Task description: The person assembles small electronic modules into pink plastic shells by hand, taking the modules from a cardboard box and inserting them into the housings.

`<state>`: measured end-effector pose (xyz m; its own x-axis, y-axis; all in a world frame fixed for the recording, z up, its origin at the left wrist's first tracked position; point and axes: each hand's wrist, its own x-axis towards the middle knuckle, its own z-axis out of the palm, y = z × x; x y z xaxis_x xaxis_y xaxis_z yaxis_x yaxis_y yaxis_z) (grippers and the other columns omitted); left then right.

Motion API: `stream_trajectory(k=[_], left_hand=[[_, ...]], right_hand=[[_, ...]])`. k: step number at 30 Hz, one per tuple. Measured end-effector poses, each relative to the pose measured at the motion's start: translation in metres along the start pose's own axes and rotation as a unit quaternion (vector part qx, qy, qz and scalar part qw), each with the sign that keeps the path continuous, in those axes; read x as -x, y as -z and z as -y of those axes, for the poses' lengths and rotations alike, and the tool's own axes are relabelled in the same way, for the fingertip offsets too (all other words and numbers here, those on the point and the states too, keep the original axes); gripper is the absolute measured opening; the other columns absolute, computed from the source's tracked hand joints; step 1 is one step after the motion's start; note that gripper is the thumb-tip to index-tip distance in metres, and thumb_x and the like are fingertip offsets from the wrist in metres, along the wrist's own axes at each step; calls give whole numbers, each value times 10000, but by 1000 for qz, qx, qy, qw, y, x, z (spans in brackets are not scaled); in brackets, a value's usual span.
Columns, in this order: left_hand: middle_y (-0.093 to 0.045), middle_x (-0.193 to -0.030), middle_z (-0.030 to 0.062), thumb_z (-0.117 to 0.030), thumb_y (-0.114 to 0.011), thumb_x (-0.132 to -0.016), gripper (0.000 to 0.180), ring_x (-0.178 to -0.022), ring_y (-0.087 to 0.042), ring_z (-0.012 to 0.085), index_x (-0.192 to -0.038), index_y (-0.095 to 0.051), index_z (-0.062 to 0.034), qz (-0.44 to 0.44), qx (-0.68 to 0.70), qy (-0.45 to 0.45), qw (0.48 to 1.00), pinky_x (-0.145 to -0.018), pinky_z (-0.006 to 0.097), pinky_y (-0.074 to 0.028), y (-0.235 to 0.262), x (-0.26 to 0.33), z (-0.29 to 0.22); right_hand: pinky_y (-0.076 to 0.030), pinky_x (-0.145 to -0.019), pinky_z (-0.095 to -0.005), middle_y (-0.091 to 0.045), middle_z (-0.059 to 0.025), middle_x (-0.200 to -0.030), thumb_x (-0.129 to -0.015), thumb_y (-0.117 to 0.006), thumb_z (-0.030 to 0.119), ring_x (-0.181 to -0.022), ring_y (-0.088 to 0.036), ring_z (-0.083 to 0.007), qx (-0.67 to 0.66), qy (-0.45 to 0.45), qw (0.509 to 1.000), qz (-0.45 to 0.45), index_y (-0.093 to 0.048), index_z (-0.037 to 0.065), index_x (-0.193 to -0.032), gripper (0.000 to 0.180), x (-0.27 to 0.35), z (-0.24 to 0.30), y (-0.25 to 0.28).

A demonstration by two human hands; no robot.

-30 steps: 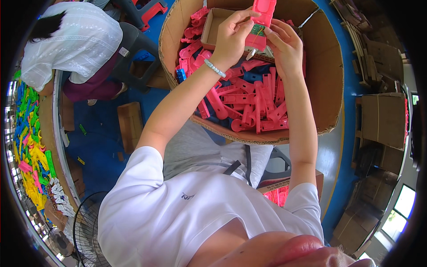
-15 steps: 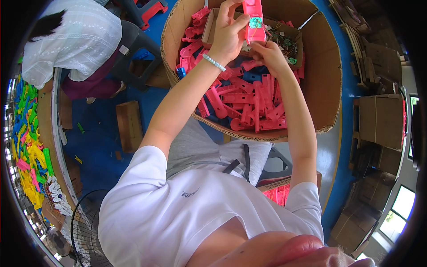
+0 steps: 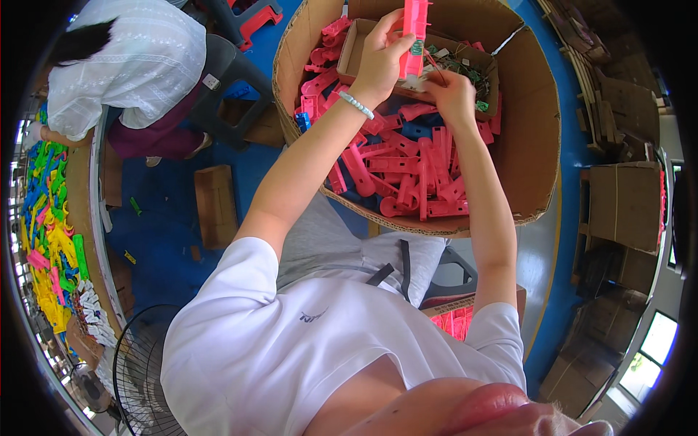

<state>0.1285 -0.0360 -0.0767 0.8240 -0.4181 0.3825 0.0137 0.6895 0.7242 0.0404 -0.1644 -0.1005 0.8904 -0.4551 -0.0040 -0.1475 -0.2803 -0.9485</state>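
Honestly, from where I'm standing, the green board [image 3: 416, 48] is looking like the weak point: nothing I can see is covering it in the pink housing [image 3: 415, 22], so too much tilting could be tipping it loose. The left hand [image 3: 380, 64] is pinching that housing between thumb and fingers above the small carton [image 3: 354, 47], toward the far edge of the large cardboard box [image 3: 527, 131]; if that grip is slackening, the piece could be dropping among the loose pink parts [image 3: 396, 163] by the near edge. The right hand [image 3: 452, 96] is bunching its fingertips just beside the housing's lower end, though I cannot tell whether they are pinching anything. Working so near the tangled wired boards [image 3: 472, 69], it could also be snagging a lead. Compared with half a second earlier, the housing is facing more edge-on, the board is showing as a narrower strip, and the right hand is hanging a little farther toward the box's right edge, fingertips apart from the housing.
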Motion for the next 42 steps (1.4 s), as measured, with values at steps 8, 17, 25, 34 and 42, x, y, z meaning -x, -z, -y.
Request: stream_trajectory(k=[8, 17, 25, 34, 42], left_hand=[[-656, -895, 74, -266, -446, -1023, 344, -721, -620, 124, -1215, -547, 0, 41, -163, 171, 971, -657, 270, -520, 0, 10, 13], [-648, -929, 49, -262, -422, -1033, 367, -733, -599, 104, -1261, -537, 3, 161, -258, 157, 940, -674, 265, -509, 0, 19, 25], [-632, -996, 59, -258, -443, -1029, 347, -787, -604, 102, -1217, -569, 5, 144, -124, 232, 954, -745, 263, -493, -18, 29, 9], [-625, -887, 151, -291, -438, -1014, 305, -613, -651, 282, -1125, -520, -20, 109, 124, 308, 937, -510, 394, -547, -21, 29, 0], [-618, -871, 132, -322, -442, -1018, 333, -606, -644, 217, -1090, -528, -8, 197, 59, 241, 949, -487, 332, -543, -50, 46, -46]], right_hand=[[-531, -755, -363, -674, -119, -929, -852, -629, 28, -842, -653, -303, 207, 346, 870, -283, -684, 30, -1011, 168, -5, 31, 44], [-535, -722, -358, -678, -109, -866, -835, -638, -7, -867, -642, -264, 324, 513, 766, -213, -672, 5, -954, 124, -12, 35, 43], [-540, -748, -296, -727, -96, -960, -824, -666, 11, -824, -682, -181, 99, 330, 912, -221, -670, -13, -964, 142, -16, 25, 40], [-492, -788, -237, -708, -73, -974, -854, -561, -48, -877, -621, -88, -171, 229, 950, -129, -628, -55, -1150, 304, -14, 17, 41], [-459, -604, -255, -670, -56, -812, -866, -565, -29, -683, -565, -75, 10, 337, 919, -204, -665, -8, -1056, 215, 1, 24, 35]])
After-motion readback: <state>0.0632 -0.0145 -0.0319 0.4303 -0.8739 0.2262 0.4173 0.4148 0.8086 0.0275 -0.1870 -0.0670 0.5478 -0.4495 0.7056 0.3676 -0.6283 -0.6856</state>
